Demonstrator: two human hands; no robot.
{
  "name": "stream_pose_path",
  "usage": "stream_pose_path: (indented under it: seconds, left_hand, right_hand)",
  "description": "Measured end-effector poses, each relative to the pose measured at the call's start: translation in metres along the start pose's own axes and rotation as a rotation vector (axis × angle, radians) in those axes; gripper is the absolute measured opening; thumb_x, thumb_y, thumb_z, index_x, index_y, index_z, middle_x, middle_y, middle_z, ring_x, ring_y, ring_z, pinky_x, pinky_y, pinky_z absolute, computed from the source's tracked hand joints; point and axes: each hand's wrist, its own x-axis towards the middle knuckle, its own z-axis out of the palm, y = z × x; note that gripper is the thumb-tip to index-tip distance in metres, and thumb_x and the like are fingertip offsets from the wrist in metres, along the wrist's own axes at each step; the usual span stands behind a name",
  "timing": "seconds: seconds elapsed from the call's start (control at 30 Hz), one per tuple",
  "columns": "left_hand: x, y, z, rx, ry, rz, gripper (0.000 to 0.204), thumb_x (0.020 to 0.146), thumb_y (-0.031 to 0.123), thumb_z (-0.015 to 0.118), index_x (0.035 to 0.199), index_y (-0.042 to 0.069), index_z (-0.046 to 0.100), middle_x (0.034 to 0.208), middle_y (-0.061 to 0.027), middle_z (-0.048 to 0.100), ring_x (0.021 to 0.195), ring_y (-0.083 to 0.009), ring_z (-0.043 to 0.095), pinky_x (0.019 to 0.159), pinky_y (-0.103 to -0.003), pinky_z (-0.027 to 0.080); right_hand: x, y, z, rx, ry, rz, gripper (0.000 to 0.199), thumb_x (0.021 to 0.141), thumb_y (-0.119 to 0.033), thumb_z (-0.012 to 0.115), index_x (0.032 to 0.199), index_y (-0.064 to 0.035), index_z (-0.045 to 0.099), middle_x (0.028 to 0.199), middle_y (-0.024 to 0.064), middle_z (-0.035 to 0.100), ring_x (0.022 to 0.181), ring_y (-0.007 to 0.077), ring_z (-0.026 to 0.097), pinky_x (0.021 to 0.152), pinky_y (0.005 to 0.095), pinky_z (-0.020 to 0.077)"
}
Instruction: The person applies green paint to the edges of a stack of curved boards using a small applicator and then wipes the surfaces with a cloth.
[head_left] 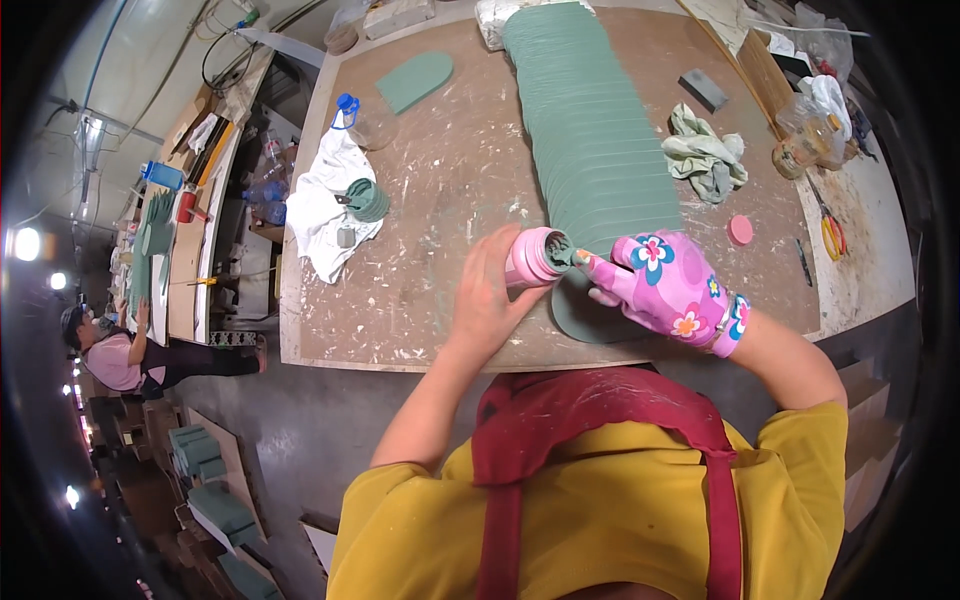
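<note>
My left hand (487,290) is wrapped round a pink jar (528,258), tilted so that its mouth faces right. Green paste (560,250) shows inside the mouth. At that mouth is my right hand (665,280), in a pink flowered glove, its fingers bent and close together. Whatever those fingers may pinch is too small to make out. Below the hands lies the rounded end of a green board piece (595,312). Beyond it a long fanned row of overlapping green pieces (590,120) runs to the far side of the table. A pink lid (740,230) lies right of my glove.
On the table's left are a white cloth (322,215), a paste-smeared green tub (366,200), a blue-capped bottle (370,128) and a loose green piece (415,82). A rag (705,155), grey block (703,90) and scissors (832,232) lie right. Another person (125,350) stands far left.
</note>
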Motion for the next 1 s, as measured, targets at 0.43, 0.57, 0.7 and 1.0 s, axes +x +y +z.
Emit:
stream_pose_path:
  seconds: [0.43, 0.57, 0.7, 1.0]
  left_hand:
    - [-0.014, 0.022, 0.01, -0.083, -0.036, -0.048, 0.068, 0.068, 0.015, 0.083, 0.126, 0.005, 0.049, 0.118, -0.017, 0.058, 0.105, -0.0363, 0.058, 0.088, -0.041, 0.048]
    - [-0.008, 0.028, 0.003, 0.007, -0.066, -0.005, 0.067, 0.069, 0.018, 0.081, 0.127, 0.006, 0.049, 0.118, -0.0178, 0.056, 0.107, -0.0379, 0.056, 0.089, -0.043, 0.047]
    - [-0.009, 0.023, 0.009, -0.033, -0.117, 0.034, 0.068, 0.07, 0.019, 0.08, 0.128, 0.006, 0.048, 0.12, -0.0178, 0.055, 0.111, -0.0397, 0.052, 0.092, -0.045, 0.045]
    - [-0.004, -0.023, -0.003, 0.018, 0.071, -0.121, 0.072, 0.069, 0.011, 0.08, 0.131, 0.005, 0.044, 0.121, -0.017, 0.053, 0.112, -0.0357, 0.053, 0.097, -0.042, 0.042]
  right_hand:
    - [-0.017, -0.001, -0.015, 0.196, -0.02, 0.097, 0.039, 0.079, -0.003, 0.057, 0.118, -0.0058, 0.058, 0.088, 0.0113, 0.062, 0.079, 0.0326, 0.061, 0.066, 0.0417, 0.0489]
    - [-0.013, -0.004, -0.015, 0.201, -0.075, 0.056, 0.032, 0.076, -0.001, 0.058, 0.108, -0.0057, 0.06, 0.084, 0.0107, 0.062, 0.077, 0.0319, 0.061, 0.064, 0.0422, 0.0481]
    - [-0.016, -0.005, -0.016, 0.25, -0.125, 0.141, 0.031, 0.073, 0.0, 0.06, 0.104, -0.0054, 0.061, 0.082, 0.0105, 0.064, 0.076, 0.0322, 0.062, 0.065, 0.0412, 0.049]
    - [-0.025, -0.005, -0.02, 0.383, 0.147, 0.387, 0.022, 0.085, -0.007, 0.06, 0.106, -0.0037, 0.063, 0.085, 0.0142, 0.068, 0.077, 0.0332, 0.067, 0.067, 0.0359, 0.053]
